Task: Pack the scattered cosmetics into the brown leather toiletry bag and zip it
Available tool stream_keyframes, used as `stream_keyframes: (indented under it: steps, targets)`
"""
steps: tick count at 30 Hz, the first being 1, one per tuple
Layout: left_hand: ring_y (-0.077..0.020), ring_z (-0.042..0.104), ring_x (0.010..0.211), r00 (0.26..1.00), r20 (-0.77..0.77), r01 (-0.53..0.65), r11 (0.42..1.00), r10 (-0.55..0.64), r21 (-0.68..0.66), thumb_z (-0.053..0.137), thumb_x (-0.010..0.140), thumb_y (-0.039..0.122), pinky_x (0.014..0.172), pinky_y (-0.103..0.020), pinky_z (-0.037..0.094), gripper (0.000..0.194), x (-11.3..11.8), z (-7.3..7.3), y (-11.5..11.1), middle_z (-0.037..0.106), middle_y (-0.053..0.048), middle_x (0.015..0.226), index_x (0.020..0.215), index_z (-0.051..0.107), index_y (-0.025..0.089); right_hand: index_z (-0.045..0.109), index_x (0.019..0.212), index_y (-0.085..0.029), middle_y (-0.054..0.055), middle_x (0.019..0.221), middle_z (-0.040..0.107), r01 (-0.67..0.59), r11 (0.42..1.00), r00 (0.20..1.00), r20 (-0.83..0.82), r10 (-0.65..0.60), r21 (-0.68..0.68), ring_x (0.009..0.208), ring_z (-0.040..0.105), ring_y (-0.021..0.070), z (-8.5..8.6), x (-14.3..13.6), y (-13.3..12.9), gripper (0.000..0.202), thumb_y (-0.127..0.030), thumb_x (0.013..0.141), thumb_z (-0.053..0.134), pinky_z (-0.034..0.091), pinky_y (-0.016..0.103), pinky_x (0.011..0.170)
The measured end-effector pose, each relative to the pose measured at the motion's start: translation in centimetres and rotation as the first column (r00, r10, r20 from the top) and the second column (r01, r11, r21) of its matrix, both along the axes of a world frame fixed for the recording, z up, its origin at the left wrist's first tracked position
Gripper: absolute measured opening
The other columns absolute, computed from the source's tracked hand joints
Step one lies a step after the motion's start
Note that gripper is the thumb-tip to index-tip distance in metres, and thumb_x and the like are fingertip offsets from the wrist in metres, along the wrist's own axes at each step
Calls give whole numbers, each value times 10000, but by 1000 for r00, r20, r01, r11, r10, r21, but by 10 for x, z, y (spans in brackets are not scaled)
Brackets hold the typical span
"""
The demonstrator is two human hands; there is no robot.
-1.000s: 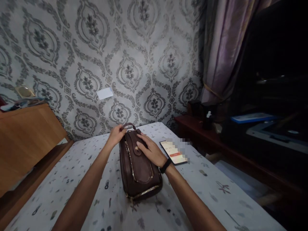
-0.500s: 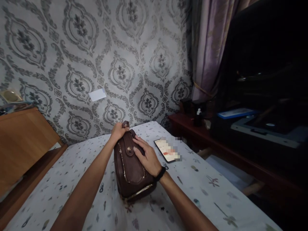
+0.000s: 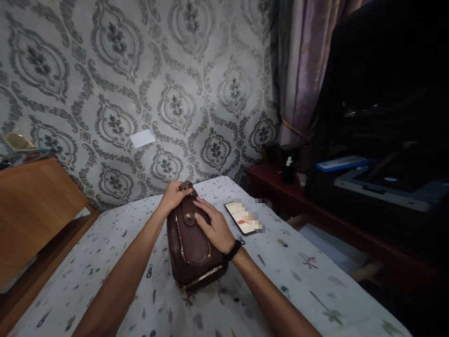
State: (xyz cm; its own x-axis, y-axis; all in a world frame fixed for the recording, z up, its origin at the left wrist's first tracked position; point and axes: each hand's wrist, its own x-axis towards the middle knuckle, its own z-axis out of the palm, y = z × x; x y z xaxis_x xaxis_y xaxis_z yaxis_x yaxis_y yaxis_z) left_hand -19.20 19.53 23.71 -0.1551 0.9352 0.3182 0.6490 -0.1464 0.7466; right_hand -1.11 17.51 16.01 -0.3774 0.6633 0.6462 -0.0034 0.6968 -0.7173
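Observation:
A brown leather handbag (image 3: 191,248) with gold zips and a round gold stud on its flap lies on the patterned bedsheet (image 3: 277,276). At its far end, my left hand (image 3: 174,195) is closed on the top edge beside the short strap loop; the exact part in its fingertips is hard to make out. My right hand (image 3: 218,228), with a black band at the wrist, lies across the right side of the bag, its fingers stretched out. Just right of the bag is a phone (image 3: 242,219) with a lit screen, partly blurred.
A wooden headboard-like panel (image 3: 38,210) stands at the left. Behind the bed is a patterned wall (image 3: 168,89) with a white card (image 3: 142,138) on it. To the right are a dark red shelf (image 3: 266,180), a large dark screen (image 3: 382,93) and a blue-edged box (image 3: 342,164).
My left hand has shifted slightly, and the strap loop at the bag's far end sits a little lower and further right. My right hand stays on the bag.

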Motion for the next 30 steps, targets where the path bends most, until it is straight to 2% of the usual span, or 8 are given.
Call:
stream_keyframes:
  steps: [5, 9, 11, 16, 19, 23, 30]
  targets:
    - [-109, 426, 531, 998, 49, 34, 999, -33, -35, 677, 640, 466, 522, -236, 315, 324, -3, 3, -3, 486, 42, 541, 607, 561, 166, 628, 1268, -212, 117, 1405, 555, -4, 1000, 1000, -5, 4, -2, 1339, 484, 247, -2, -1, 1, 415, -394, 917, 503, 345, 489, 1153]
    - [-164, 570, 701, 998, 63, 16, 1000, -16, 10, 682, 658, 437, 648, -253, 430, 321, -14, 6, -7, 652, -11, 733, 809, 665, 154, 619, 1280, -220, 111, 1416, 546, -13, 1000, 1000, -6, 13, -1, 1345, 477, 243, -2, 0, 1, 415, -388, 918, 504, 336, 489, 1159]
    - [-188, 604, 787, 998, 53, -19, 999, 17, 44, 695, 652, 402, 710, -267, 455, 333, -24, 5, -10, 684, -31, 818, 875, 672, 157, 613, 1286, -211, 116, 1423, 538, -18, 1000, 1000, -6, 18, -1, 1352, 470, 242, -2, 0, 1, 423, -384, 917, 502, 332, 484, 1163]
    - [-216, 620, 884, 988, 5, -155, 980, 155, 129, 683, 618, 275, 799, -301, 462, 273, -46, -9, -21, 703, -47, 902, 871, 669, 171, 614, 1286, -210, 118, 1426, 534, -22, 1000, 1000, -13, 22, -3, 1349, 473, 241, -2, 0, 1, 428, -389, 913, 505, 336, 475, 1160]
    - [-210, 612, 831, 976, -31, -207, 964, 215, 169, 655, 629, 256, 769, -297, 454, 196, -51, -20, -28, 699, -38, 832, 804, 673, 171, 615, 1285, -223, 108, 1432, 530, -20, 1000, 1000, -17, 20, -7, 1350, 472, 236, -2, 1, 0, 422, -383, 910, 508, 337, 463, 1161]
    - [-193, 575, 749, 967, -63, -229, 949, 248, 218, 614, 661, 280, 722, -285, 427, 136, -52, -29, -35, 667, -17, 715, 728, 669, 174, 613, 1291, -177, 132, 1433, 525, -16, 1000, 1000, -4, 15, -7, 1356, 464, 231, 0, 1, -3, 440, -369, 909, 507, 328, 419, 1169]
    - [-206, 603, 798, 972, -78, -198, 950, 222, 243, 583, 673, 284, 744, -291, 438, 204, -59, -35, -37, 699, -39, 811, 803, 693, 170, 615, 1282, -210, 109, 1431, 530, -6, 1000, 1000, -16, 6, -1, 1353, 469, 231, -3, 0, -1, 417, -354, 903, 519, 342, 452, 1156]
